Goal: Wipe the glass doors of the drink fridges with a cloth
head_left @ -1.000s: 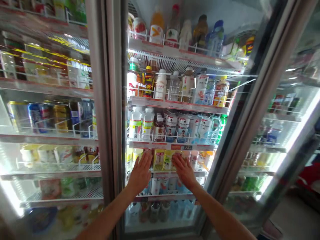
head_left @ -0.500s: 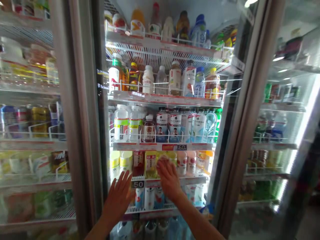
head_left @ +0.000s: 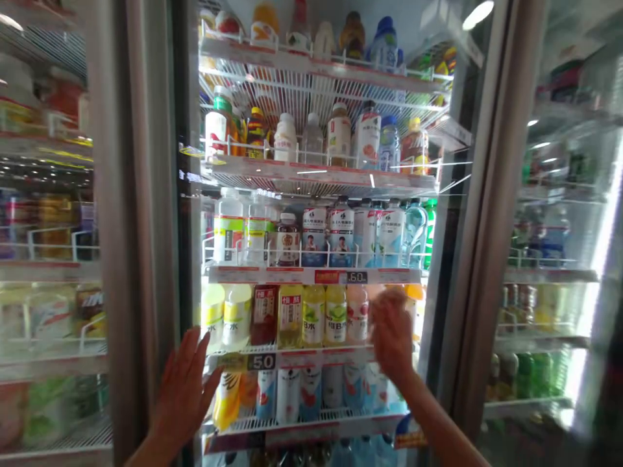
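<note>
While stocked bays flank it left and right, the central drinks cooler (head_left: 146,259) is the largest entry: a tall bay holding tiers of bottled drinks, brightly lit. Shelves, pale wire with rails along the front; the fourth shelf (head_left: 335,356) from the top carries the row nearest the hands. Left hand (head_left: 180,389), low by the left upright: fingers nearly together, thumb apart, just beside the row's left end; contact cannot be told. Right hand (head_left: 393,334), blurred, in front of the row's right end; whether its fingers are apart or closed on anything cannot be told. Bottles of that row, left to right: pale yellow bottles (head_left: 237,318), rounded; a dark red bottle (head_left: 264,318) and an amber bottle (head_left: 290,318), both straight-sided; yellow-green bottles (head_left: 325,314), slim; a pink bottle (head_left: 357,314), just beside the right hand. All stand upright, close-set, below the rail above. Open room lies between the two hands, before the row's middle. Smallest: a dark price tag (head_left: 263,362) reading 50, on the rail edge, near the left thumb.
</note>
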`<state>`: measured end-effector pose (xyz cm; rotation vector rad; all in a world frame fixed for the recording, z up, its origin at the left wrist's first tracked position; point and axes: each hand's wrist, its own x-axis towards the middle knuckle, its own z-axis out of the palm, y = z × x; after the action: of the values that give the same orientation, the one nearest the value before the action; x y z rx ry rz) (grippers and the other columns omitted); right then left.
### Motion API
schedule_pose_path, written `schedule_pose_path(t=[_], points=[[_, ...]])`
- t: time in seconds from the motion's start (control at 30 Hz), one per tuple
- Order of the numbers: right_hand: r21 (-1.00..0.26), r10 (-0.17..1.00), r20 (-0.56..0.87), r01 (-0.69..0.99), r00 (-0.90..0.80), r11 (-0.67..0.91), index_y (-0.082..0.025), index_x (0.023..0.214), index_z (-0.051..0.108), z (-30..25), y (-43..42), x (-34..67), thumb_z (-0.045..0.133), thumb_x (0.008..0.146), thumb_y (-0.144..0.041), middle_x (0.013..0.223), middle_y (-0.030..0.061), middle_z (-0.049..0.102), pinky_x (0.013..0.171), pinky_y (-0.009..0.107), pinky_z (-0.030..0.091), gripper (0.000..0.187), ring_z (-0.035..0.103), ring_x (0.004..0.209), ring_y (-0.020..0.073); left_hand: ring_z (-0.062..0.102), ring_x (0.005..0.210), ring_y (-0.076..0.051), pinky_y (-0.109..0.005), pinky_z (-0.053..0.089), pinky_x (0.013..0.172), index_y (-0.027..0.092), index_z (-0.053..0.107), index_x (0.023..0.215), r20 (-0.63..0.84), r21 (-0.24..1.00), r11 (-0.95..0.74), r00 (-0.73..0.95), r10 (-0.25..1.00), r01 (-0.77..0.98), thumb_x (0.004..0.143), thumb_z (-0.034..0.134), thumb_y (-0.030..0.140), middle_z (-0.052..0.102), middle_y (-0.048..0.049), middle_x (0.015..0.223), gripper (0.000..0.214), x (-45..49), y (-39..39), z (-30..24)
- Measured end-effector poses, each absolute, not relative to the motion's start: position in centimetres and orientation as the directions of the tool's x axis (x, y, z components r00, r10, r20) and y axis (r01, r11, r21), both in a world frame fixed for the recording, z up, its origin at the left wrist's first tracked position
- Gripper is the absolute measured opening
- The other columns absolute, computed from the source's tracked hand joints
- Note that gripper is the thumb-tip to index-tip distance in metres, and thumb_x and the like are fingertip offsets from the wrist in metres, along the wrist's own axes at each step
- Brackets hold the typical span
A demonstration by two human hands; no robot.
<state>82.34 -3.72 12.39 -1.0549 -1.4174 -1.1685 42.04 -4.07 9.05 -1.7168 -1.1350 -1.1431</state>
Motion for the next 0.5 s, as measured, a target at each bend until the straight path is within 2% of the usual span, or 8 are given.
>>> schedule_pose_path(t=[0.07, 0.13, 0.17, 0.23, 0.3, 0.33, 0.4, 0.5], points=[[-0.090, -0.104, 0.990, 0.994, 0.097, 0.069, -0.018, 0.140, 0.029, 12.8, -3.6, 84.0, 0.034, 0.084, -0.016, 0.142, 0.0132, 0.036, 0.105, 0.054, 0.027, 0.056, 0.029, 0.133, 0.0278, 0.011, 0.139, -0.021, -0.043, 0.013, 0.114, 0.021, 0.006, 0.144, 0.950, -0.079, -0.320, 0.169, 0.264, 0.944, 0.091, 0.031, 0.034, 0.007, -0.0034, 0.152, 0.061, 42.1, -3.7, 8.1], [-0.184, -0.143, 0.971, 0.980, 0.194, 0.081, -0.017, 0.141, 0.028, 12.5, -3.7, 83.0, 0.034, 0.085, -0.017, 0.144, 0.0129, 0.033, 0.105, 0.055, 0.025, 0.056, 0.027, 0.134, 0.0283, 0.010, 0.139, -0.023, -0.045, 0.013, 0.113, 0.022, 0.005, 0.144, 0.958, -0.059, -0.339, 0.149, 0.244, 0.939, 0.091, 0.032, 0.035, 0.006, -0.0035, 0.152, 0.062, 42.2, -3.1, 7.3], [-0.134, -0.136, 0.980, 0.986, 0.147, 0.100, -0.019, 0.142, 0.026, 12.1, -3.8, 81.4, 0.034, 0.084, -0.016, 0.146, 0.0110, 0.030, 0.107, 0.054, 0.023, 0.058, 0.023, 0.136, 0.0273, 0.010, 0.139, -0.024, -0.046, 0.013, 0.113, 0.022, 0.004, 0.144, 0.964, -0.051, -0.347, 0.136, 0.227, 0.937, 0.091, 0.033, 0.034, 0.006, -0.0036, 0.152, 0.062, 42.3, -2.9, 7.0], [0.126, -0.034, 0.992, 0.978, -0.122, 0.168, -0.021, 0.143, 0.022, 10.8, -4.0, 77.4, 0.034, 0.083, -0.014, 0.147, 0.0061, 0.029, 0.110, 0.047, 0.020, 0.061, 0.015, 0.139, 0.0232, 0.010, 0.139, -0.024, -0.046, 0.012, 0.113, 0.023, 0.005, 0.144, 0.976, -0.052, -0.356, 0.124, 0.181, 0.933, 0.091, 0.035, 0.034, 0.006, -0.0035, 0.152, 0.063, 42.3, -2.3, 6.5], [0.399, 0.079, 0.901, 0.884, -0.428, 0.243, -0.024, 0.140, 0.029, 9.9, -4.2, 74.7, 0.036, 0.083, -0.018, 0.144, 0.0011, 0.035, 0.112, 0.041, 0.018, 0.057, 0.017, 0.138, 0.0188, 0.011, 0.139, -0.024, -0.046, 0.013, 0.113, 0.025, 0.006, 0.144, 0.982, -0.085, -0.357, 0.139, 0.127, 0.930, 0.091, 0.037, 0.034, 0.008, -0.0031, 0.152, 0.063, 42.2, -1.8, 5.9], [0.432, 0.100, 0.879, 0.867, -0.467, 0.247, -0.025, 0.138, 0.033, 9.9, -4.2, 74.4, 0.037, 0.084, -0.018, 0.143, 0.0003, 0.037, 0.112, 0.041, 0.017, 0.055, 0.019, 0.138, 0.0185, 0.012, 0.139, -0.024, -0.045, 0.013, 0.113, 0.025, 0.006, 0.144, 0.983, -0.108, -0.355, 0.153, 0.101, 0.929, 0.090, 0.037, 0.033, 0.009, -0.0031, 0.152, 0.063, 42.0, -1.5, 5.5], [0.323, 0.065, 0.938, 0.927, -0.340, 0.192, -0.022, 0.136, 0.037, 10.7, -3.8, 75.3, 0.035, 0.085, -0.017, 0.142, 0.0043, 0.038, 0.111, 0.045, 0.017, 0.051, 0.022, 0.136, 0.0205, 0.013, 0.138, -0.023, -0.044, 0.014, 0.113, 0.025, 0.006, 0.144, 0.981, -0.159, -0.347, 0.186, 0.046, 0.924, 0.090, 0.039, 0.033, 0.010, -0.0039, 0.152, 0.064, 41.7, -0.9, 4.6], [-0.017, -0.097, 0.995, 0.983, 0.035, 0.182, -0.016, 0.133, 0.042, 11.6, -2.7, 76.1, 0.036, 0.087, -0.024, 0.144, 0.0113, 0.034, 0.107, 0.048, 0.022, 0.046, 0.023, 0.135, 0.0259, 0.015, 0.138, -0.023, -0.044, 0.017, 0.112, 0.024, 0.008, 0.144, 0.972, -0.232, -0.322, 0.232, -0.038, 0.918, 0.090, 0.039, 0.033, 0.015, -0.0071, 0.151, 0.063, 41.1, 0.0, 3.3]])
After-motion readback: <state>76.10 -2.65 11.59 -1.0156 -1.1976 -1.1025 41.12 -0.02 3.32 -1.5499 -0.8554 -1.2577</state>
